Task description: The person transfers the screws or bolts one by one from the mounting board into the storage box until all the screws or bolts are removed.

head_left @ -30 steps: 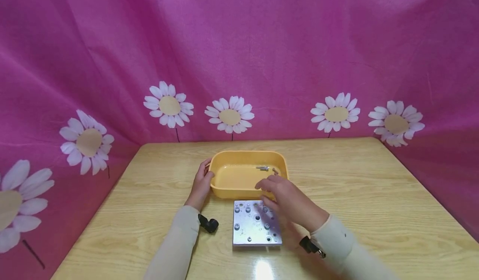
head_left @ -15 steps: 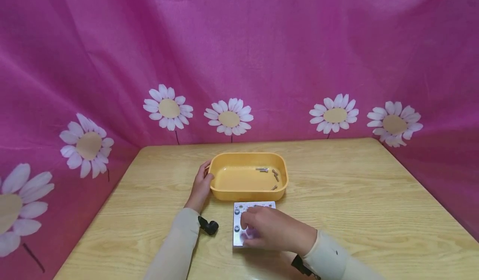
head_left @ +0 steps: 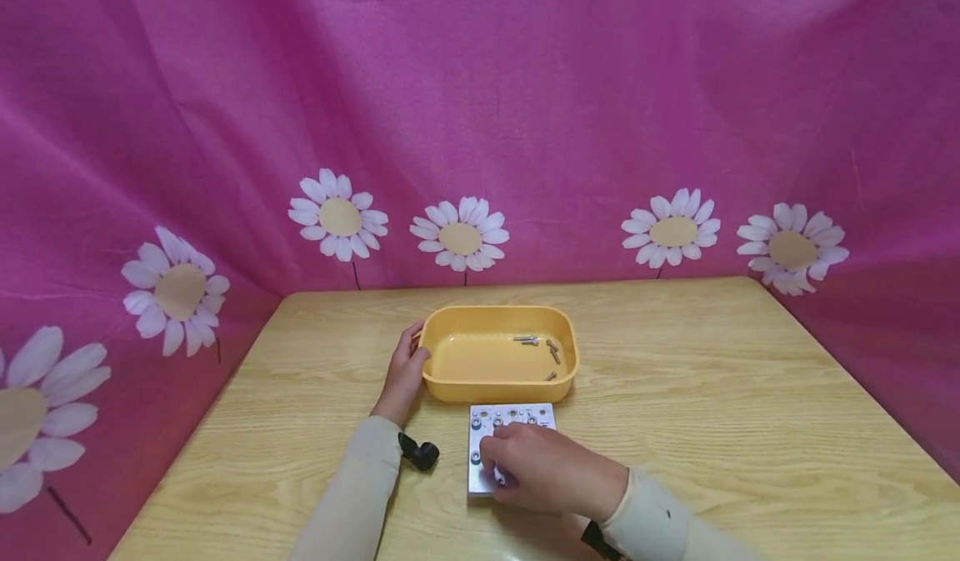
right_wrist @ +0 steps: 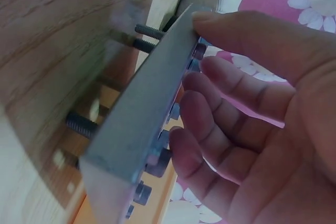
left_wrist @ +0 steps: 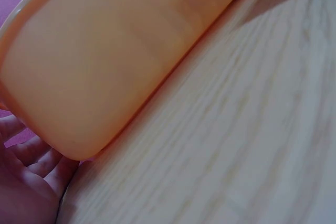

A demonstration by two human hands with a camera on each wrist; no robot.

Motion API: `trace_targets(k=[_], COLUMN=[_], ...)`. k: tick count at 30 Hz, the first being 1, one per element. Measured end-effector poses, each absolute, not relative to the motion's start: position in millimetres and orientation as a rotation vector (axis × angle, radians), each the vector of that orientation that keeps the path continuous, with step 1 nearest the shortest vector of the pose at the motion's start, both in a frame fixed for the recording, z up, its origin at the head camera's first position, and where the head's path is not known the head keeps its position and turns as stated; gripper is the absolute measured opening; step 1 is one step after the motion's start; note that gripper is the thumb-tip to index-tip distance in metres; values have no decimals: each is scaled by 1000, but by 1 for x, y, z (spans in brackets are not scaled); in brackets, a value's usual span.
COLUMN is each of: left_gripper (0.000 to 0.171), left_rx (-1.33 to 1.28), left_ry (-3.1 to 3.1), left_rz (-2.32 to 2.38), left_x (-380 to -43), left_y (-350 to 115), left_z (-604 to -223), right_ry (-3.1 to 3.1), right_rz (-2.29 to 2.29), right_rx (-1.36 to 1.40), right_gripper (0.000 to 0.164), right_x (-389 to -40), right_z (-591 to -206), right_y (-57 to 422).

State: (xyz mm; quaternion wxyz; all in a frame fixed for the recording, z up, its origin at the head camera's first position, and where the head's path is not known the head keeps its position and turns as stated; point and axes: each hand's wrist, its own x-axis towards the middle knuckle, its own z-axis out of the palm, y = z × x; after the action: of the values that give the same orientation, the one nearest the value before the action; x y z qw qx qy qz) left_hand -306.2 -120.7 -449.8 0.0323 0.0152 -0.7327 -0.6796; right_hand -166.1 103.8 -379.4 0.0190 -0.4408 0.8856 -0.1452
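My left hand [head_left: 402,382] grips the left end of a yellow plastic tray [head_left: 480,391], thumb at the rim; in the left wrist view, fingers [left_wrist: 34,156] reach behind the tray's wall [left_wrist: 105,72]. In front of the tray lies a square metal plate [head_left: 480,482] with several socket-head screws standing in it. My right hand [head_left: 551,471] bends over the plate and hides its right part. In the right wrist view, thumb and forefinger of the right hand [right_wrist: 252,108] close about a screw head [right_wrist: 199,51] at the plate's edge [right_wrist: 142,98]. Threaded shanks stick out underneath.
Several loose screws [head_left: 553,351] lie in the right part of the tray. The wooden table [head_left: 712,394] reaches back to a pink curtain [head_left: 562,127] printed with daisies. A black wrist camera [head_left: 422,454] sits by the left sleeve.
My right hand has come from above the tray's front right edge down and back onto the plate, then shifted only slightly. The left hand has stayed at the tray.
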Motion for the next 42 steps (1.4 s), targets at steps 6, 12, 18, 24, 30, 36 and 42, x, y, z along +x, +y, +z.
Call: trace_targets(k=[6, 12, 18, 24, 30, 36, 42], left_gripper=[56, 57, 56, 57, 55, 55, 55], left_rx=[28, 19, 13, 5, 32, 28, 16], left_ry=[-2243, -2248, -2279, -2253, -2250, -2259, -2244], left_rz=[-2088, -2117, -2095, -2105, -2092, -2055, -2057], left_x=[-306, -304, -285, -298, -307, -308, -307], left_y=[-121, -122, -116, -121, -122, -120, -120], left_z=[-451, -446, -421, -438, -452, -452, -452], right_ry=[2748, 2741, 2717, 2681, 2671, 2637, 2605], right_rz=[-412, -374, -370, -373, -389, -465, -507], right_rx=[-1358, -1353, -1329, -1291, -1297, -1315, -1308], right_gripper=[17, 18, 16, 14, 12, 12, 13], right_x=[-166, -165, -165, -166, -167, -170, -172], right_z=[-380, -378, -375, -374, -374, -375, -375], right_y=[103, 103, 105, 106, 107, 109, 111])
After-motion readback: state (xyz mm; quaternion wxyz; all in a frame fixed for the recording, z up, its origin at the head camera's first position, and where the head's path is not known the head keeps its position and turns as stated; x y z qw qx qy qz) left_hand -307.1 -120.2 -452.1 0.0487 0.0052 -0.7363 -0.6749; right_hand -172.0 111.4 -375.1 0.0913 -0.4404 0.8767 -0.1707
